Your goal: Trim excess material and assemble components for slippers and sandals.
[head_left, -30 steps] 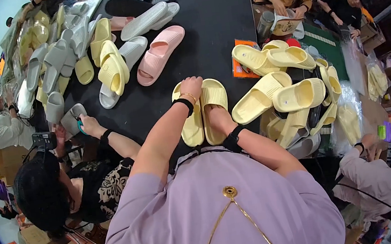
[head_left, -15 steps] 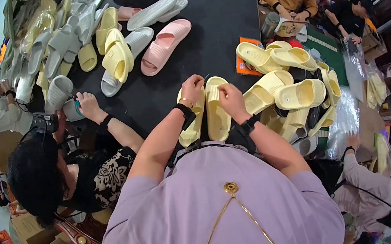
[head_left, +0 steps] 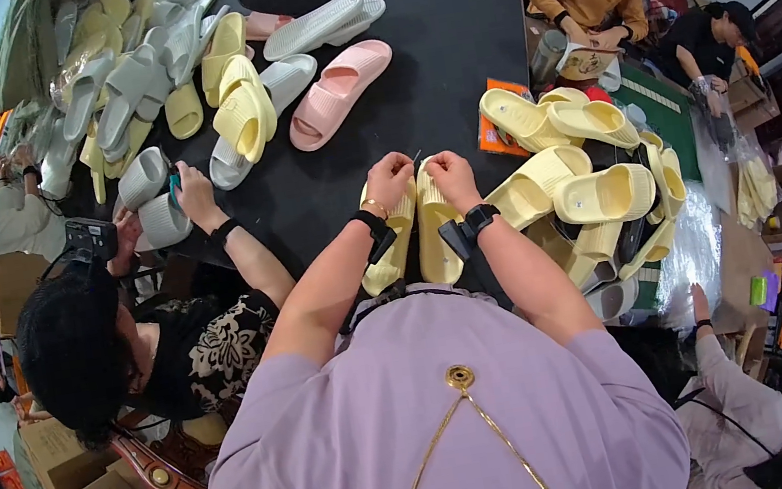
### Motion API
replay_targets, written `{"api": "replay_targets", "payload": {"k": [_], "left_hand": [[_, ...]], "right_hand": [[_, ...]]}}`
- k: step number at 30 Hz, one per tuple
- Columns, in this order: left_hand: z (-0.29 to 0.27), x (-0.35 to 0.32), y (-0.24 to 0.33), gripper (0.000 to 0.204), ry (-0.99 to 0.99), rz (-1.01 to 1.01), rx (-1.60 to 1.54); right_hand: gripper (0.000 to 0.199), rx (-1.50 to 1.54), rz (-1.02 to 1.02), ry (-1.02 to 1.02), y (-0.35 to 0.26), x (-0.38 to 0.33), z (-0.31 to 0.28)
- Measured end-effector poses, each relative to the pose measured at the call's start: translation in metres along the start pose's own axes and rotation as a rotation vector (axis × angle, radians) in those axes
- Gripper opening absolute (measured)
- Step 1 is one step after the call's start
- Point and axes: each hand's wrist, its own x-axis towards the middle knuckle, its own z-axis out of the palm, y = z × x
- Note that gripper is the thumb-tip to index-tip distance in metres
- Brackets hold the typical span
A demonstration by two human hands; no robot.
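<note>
Two pale yellow slide slippers lie side by side at the table edge in front of me: the left slipper [head_left: 388, 267] and the right slipper [head_left: 436, 250]. My left hand [head_left: 390, 182] is closed in a pinch over the left slipper's strap. A thin dark, needle-like piece [head_left: 416, 157] sticks up by its fingertips. Close beside it, my right hand [head_left: 452, 181] is closed over the toe end of the right slipper, and its fingers hide whatever they grip. Both wrists wear dark bands.
Several yellow slippers [head_left: 603, 196] are piled at the right, beside an orange packet [head_left: 495, 140]. A pink slipper [head_left: 340, 95] and yellow and grey ones lie farther left. At my left a co-worker's hand [head_left: 196, 195] holds something teal beside a grey slipper [head_left: 165, 220]. Other people sit around.
My right hand has moved left, closer to my left hand, and now covers more of the right slipper's toe end. The co-worker's hand at left has shifted by the grey slippers.
</note>
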Motion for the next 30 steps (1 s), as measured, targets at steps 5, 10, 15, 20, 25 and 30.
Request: {"api": "replay_targets", "payload": {"k": [5, 10, 15, 20, 25, 30], "left_hand": [[0.0, -0.002, 0.007, 0.017, -0.002, -0.014, 0.029], [-0.001, -0.006, 0.012, 0.018, -0.017, -0.022, 0.027], [0.001, -0.007, 0.013, 0.016, 0.003, 0.017, 0.024], [0.001, -0.006, 0.013, 0.016, -0.002, 0.002, 0.01], [-0.001, -0.005, 0.012, 0.02, -0.047, -0.053, 0.067], [0.0, -0.006, 0.006, 0.018, -0.032, -0.02, 0.079]], "right_hand": [[0.014, 0.152, 0.049, 0.046, 0.007, 0.002, -0.002], [0.015, 0.248, 0.101, 0.017, 0.006, -0.001, -0.002], [0.015, 0.227, 0.107, 0.018, 0.006, 0.0, -0.002], [0.014, 0.24, 0.083, 0.041, 0.007, -0.001, -0.002], [0.014, 0.251, 0.072, 0.05, 0.005, -0.002, -0.003], [0.013, 0.248, 0.068, 0.035, 0.003, -0.005, -0.003]]}}
